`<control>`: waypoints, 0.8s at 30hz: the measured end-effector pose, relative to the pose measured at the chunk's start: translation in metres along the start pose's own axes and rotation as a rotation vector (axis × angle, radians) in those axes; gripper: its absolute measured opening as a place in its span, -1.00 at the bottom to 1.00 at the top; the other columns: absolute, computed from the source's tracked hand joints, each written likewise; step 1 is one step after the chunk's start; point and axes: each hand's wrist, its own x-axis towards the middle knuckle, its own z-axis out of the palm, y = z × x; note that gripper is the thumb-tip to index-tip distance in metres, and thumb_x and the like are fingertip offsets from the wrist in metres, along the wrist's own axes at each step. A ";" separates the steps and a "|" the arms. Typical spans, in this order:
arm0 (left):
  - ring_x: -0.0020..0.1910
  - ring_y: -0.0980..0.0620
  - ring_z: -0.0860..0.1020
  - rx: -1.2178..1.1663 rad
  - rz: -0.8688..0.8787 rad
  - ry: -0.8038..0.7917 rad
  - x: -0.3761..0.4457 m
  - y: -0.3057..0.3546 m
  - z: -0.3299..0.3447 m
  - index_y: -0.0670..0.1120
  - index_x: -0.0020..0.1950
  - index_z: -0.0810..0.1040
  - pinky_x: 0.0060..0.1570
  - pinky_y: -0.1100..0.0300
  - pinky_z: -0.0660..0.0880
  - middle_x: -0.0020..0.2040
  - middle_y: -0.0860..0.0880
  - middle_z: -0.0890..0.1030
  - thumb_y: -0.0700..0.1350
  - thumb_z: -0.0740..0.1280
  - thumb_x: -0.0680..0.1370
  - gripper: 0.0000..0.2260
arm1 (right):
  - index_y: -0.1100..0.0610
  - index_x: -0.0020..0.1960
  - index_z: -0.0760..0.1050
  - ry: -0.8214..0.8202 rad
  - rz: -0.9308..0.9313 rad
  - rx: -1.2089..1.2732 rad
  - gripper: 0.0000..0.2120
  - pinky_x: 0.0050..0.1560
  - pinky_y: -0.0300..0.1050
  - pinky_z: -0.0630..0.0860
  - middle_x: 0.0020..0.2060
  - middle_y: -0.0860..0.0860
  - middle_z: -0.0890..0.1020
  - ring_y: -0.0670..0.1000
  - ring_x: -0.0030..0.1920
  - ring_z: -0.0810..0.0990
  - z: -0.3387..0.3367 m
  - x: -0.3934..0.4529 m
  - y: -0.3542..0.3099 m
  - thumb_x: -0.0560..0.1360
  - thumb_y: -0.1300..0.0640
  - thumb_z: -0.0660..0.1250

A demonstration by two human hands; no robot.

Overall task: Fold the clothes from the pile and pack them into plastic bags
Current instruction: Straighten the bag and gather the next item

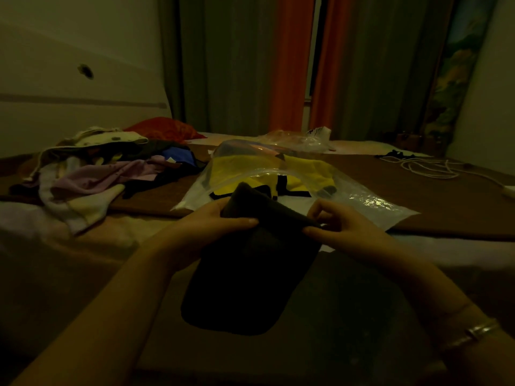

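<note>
A clear plastic bag (281,174) lies flat near the middle of the bed (418,196), its mouth toward the person, and holds a yellow garment with black trim (301,174). Behind it, toward the bed's far edge, a second crumpled clear bag (303,139) holds something I cannot make out.

The dark folded garment (250,263) is held up just in front of the first bag's mouth, its upper end overlapping the bag in view. The left hand (220,227) grips its upper left edge — thumb on top, fingers underneath. The right hand (342,229) pinches the upper right corner between thumb and fingertips; a bracelet (473,332) sits on that wrist.

The pile of clothes (94,168) lies at the bed's left side, well apart from the hands. A white cable (426,167) is coiled near the right edge.
</note>
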 end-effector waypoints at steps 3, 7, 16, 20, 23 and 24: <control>0.05 -0.03 0.65 -0.128 -0.044 0.006 0.004 0.001 0.002 -0.02 0.23 0.51 -0.05 0.08 0.62 0.15 -0.08 0.62 -0.15 0.40 0.46 -0.65 | 0.11 -0.07 0.38 0.134 0.037 0.217 -0.92 -0.17 -0.25 0.56 -0.08 0.11 0.62 -0.02 -0.17 0.65 0.000 0.003 -0.006 0.54 0.27 0.24; 0.07 -0.07 0.61 -0.263 -0.078 0.161 0.012 0.002 0.016 -0.02 0.23 0.54 -0.01 0.03 0.57 0.11 -0.09 0.61 -0.09 0.35 0.52 -0.73 | 0.14 0.12 0.35 0.270 0.222 0.554 -0.78 -0.40 -0.27 0.56 -0.06 0.10 0.55 -0.02 -0.18 0.60 0.004 0.012 -0.006 0.50 0.25 0.28; 0.24 -0.15 0.48 -0.142 -0.009 0.481 0.034 -0.003 0.030 -0.08 0.43 0.32 0.24 -0.11 0.45 0.31 -0.15 0.46 -0.16 0.30 0.57 -0.57 | 0.16 0.08 0.47 0.099 0.311 0.108 -0.87 -0.12 -0.06 0.56 -0.05 0.17 0.59 0.08 -0.11 0.61 0.027 0.037 0.011 0.55 0.29 0.24; 0.36 -0.08 0.37 -0.063 0.178 0.511 0.039 0.003 0.033 0.06 0.53 0.12 0.22 0.03 0.44 0.48 -0.03 0.27 -0.12 0.25 0.60 -0.47 | 0.20 0.18 0.46 0.148 0.011 -0.386 -0.77 -0.01 0.16 0.55 0.00 0.17 0.59 0.13 -0.07 0.60 0.041 0.064 0.008 0.54 0.24 0.22; 0.20 0.12 0.37 -0.039 0.277 0.523 0.044 0.008 0.029 0.07 0.52 0.16 0.06 0.20 0.38 0.45 0.03 0.31 -0.09 0.20 0.63 -0.52 | 0.20 0.31 0.38 0.170 0.006 -0.566 -0.66 -0.04 0.08 0.55 0.02 0.19 0.59 0.14 -0.05 0.59 0.045 0.085 0.007 0.55 0.23 0.20; 0.11 0.17 0.37 -0.069 0.287 0.514 0.045 0.010 0.029 0.07 0.52 0.17 -0.01 0.26 0.37 0.42 0.04 0.33 -0.10 0.19 0.63 -0.53 | 0.24 0.34 0.34 0.231 0.028 -0.621 -0.65 -0.07 0.05 0.53 0.02 0.21 0.58 0.17 -0.04 0.58 0.042 0.090 0.005 0.56 0.22 0.17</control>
